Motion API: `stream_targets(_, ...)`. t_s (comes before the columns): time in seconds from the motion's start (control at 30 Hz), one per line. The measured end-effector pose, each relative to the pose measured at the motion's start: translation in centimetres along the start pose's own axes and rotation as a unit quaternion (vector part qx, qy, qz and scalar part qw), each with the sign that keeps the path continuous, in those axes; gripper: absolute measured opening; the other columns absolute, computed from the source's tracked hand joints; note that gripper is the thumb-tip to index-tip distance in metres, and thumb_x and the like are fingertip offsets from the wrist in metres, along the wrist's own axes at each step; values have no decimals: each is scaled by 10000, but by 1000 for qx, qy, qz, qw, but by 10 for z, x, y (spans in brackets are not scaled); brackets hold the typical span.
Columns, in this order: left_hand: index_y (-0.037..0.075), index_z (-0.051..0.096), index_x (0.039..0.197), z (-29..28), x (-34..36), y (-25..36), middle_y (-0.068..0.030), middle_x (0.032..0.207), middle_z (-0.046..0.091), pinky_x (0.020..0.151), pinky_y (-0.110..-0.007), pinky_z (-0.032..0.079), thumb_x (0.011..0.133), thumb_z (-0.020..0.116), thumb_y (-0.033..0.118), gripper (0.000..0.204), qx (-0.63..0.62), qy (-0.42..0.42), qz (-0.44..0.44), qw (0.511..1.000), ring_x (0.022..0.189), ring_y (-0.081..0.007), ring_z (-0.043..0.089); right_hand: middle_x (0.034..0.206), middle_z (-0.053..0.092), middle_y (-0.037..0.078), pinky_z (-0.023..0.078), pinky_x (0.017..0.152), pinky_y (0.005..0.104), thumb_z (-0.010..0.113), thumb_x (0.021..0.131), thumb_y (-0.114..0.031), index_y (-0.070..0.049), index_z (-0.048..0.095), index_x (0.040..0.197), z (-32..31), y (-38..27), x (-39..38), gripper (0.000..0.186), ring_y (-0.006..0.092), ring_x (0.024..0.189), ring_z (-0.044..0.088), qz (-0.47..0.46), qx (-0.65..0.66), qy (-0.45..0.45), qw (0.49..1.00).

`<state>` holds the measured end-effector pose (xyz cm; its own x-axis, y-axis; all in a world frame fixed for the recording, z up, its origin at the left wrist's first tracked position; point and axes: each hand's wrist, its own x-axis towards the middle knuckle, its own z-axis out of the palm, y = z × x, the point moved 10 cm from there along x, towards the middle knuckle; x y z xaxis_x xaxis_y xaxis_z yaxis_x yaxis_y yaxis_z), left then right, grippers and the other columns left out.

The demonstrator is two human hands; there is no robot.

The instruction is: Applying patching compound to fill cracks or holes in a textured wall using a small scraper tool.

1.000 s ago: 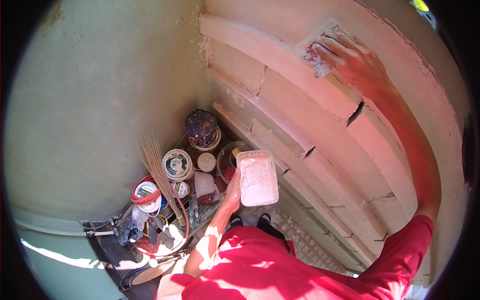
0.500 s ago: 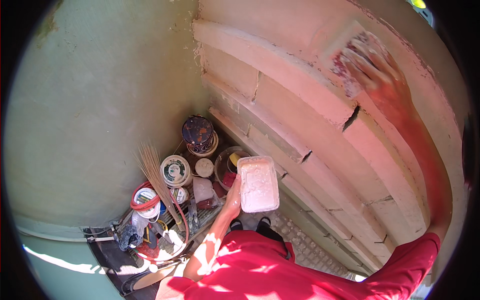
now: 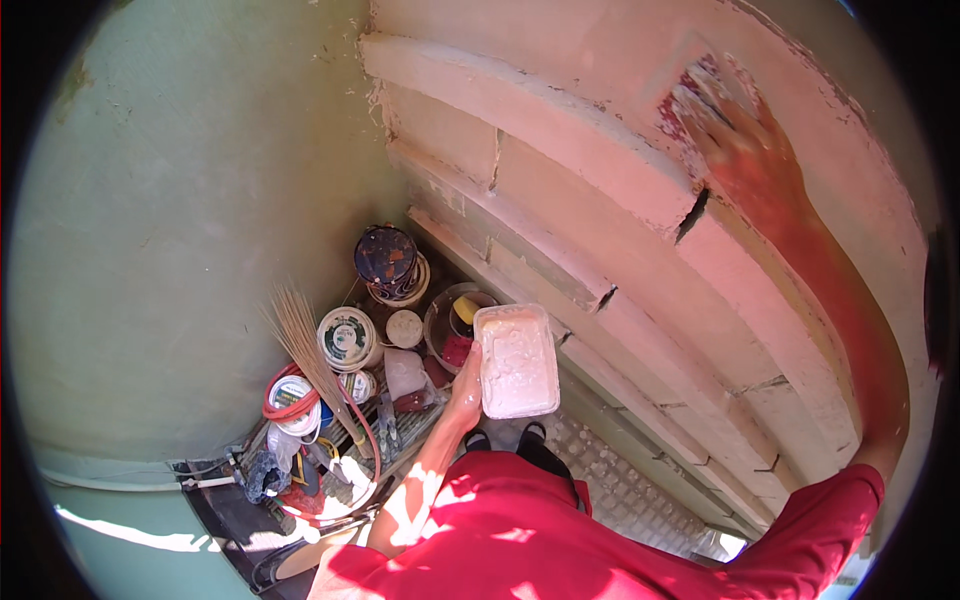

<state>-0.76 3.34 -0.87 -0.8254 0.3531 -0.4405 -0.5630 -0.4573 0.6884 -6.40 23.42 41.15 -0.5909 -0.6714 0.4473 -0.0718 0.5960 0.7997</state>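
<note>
My left hand (image 3: pixel 465 392) grips the left side of a rectangular plastic tub (image 3: pixel 518 362), which holds whitish-pink paste and is held above the floor. Up on the ridged wall (image 3: pixel 600 165), my right hand (image 3: pixel 745 160) presses down a flat reddish pad (image 3: pixel 682 112) smeared with white. Its fingers lie over the pad, partly hiding it, and its exact kind is unclear. Just below that hand, a dark gap (image 3: pixel 692 215) breaks the raised ledge.
In the corner stand a dark paint-stained bucket (image 3: pixel 386 258), a white lidded bucket (image 3: pixel 348 340) and a round basin (image 3: pixel 440 325). A stick broom (image 3: pixel 318 365) leans among hoses and tools. A smooth green wall (image 3: pixel 200 220) rises on the left; patterned paving (image 3: pixel 600 470) lies below.
The view has shifted slightly. My right hand and the pad have slid a little along the wall toward the ledge. The left hand keeps hold of the tub.
</note>
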Motion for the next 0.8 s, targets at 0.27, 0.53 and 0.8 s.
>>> stream_targets(0.27, -32, 371, 1381, 15, 0, -5, -133, 1320, 515, 1005, -311, 400, 1006, 327, 472, 630, 0, -25, -1, 1000, 1173, -194, 517, 1044, 661, -6, 319, 1116, 391, 657, 734, -126, -113, 691, 975, 3, -16, 45, 243, 157, 1106, 554, -58, 31, 63, 996)
stream_targets(0.53, -28, 343, 1400, 11, -5, -9, -134, 1367, 468, 1028, -309, 372, 1005, 334, 472, 638, 1, -10, -15, 1000, 1209, -192, 482, 933, 675, 16, 326, 1117, 387, 671, 724, -145, -81, 701, 896, -6, -13, 20, 186, 159, 1054, 580, -47, 18, -3, 999)
stream_targets(0.8, -35, 333, 1405, 12, 4, -13, -129, 1380, 451, 1033, -304, 360, 1003, 340, 474, 648, -8, -15, 6, 1000, 1219, -183, 462, 953, 675, 27, 294, 1136, 403, 659, 748, -153, -94, 706, 906, -20, -10, 47, 175, 175, 1051, 587, -91, 39, 39, 994)
